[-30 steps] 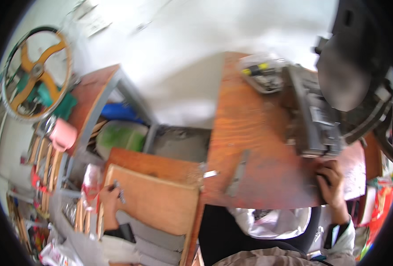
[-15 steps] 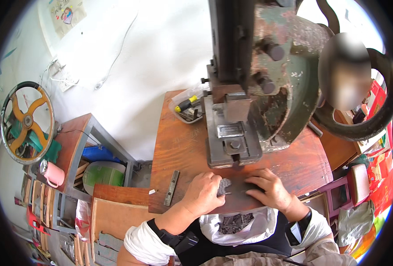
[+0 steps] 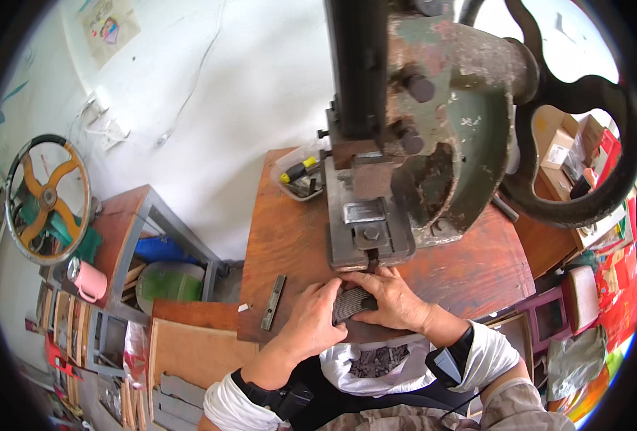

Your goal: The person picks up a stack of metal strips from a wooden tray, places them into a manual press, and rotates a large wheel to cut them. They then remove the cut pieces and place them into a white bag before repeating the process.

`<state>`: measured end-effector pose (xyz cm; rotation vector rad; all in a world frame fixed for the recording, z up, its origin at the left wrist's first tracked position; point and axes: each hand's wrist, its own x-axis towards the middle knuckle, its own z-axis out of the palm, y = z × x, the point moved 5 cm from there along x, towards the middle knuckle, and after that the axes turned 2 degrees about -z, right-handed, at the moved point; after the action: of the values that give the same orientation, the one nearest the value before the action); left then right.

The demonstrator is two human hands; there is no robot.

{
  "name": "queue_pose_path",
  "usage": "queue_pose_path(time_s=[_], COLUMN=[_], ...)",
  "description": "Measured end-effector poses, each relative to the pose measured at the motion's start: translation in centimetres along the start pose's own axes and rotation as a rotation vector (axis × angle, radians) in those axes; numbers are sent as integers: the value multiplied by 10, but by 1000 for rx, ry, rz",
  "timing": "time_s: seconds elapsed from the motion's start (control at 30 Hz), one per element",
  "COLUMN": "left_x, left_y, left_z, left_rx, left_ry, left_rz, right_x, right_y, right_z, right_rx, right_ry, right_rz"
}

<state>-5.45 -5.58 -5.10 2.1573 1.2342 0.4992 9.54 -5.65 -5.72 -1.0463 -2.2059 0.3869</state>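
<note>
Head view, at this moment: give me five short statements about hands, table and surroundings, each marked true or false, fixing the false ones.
1. The left hand and right hand both hold the ribbed grey object. True.
2. The pink mug is right of the press. False: the mug is far to its left.
3. The white bag contains grey pieces. True.
4. The metal bar lies under the right hand. False: the bar lies on the wooden table, left of the left hand.
5. The wall drawing is at upper left. True.

Pieces [image 3: 352, 304] between left fingers [image 3: 327, 292] and right fingers [image 3: 368, 282], press [image 3: 433, 129] behind on table [image 3: 289, 223], bar [image 3: 274, 302] leftward, sack [image 3: 335, 370] in front
</note>
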Motion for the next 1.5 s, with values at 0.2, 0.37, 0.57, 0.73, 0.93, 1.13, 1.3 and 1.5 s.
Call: queue_pose_path(time_s=[0.2,0.37,0.57,0.73,0.93,1.13,1.3,1.5], left_x=[-21,6,27,40,36,40,30,35], left_y=[-19,-33,-10,-6,1,-9,0,-10], left_z=[18,52,78,83,77,82,76,79], left_rx=[-129,-211,-120,-55,22,-8,29,-4], left_ry=[432,502,562,593,725,733,709,832], left_rz=[239,262,-6,-36,-26,-70,-17,24], right_x=[8,-8,-29,-46,-25,-27,-37,-44], right_y=[1,29,71,92,62,32,46,49], right_z=[9,12,15,11,15,21,20,37], right_rx=[24,319,37,-491,-336,-468,-781,-1085], right_ry=[-109,-79,-183,-95,-178,-269,-239,-29], right_rz=[46,176,115,42,158,192,64,-356])
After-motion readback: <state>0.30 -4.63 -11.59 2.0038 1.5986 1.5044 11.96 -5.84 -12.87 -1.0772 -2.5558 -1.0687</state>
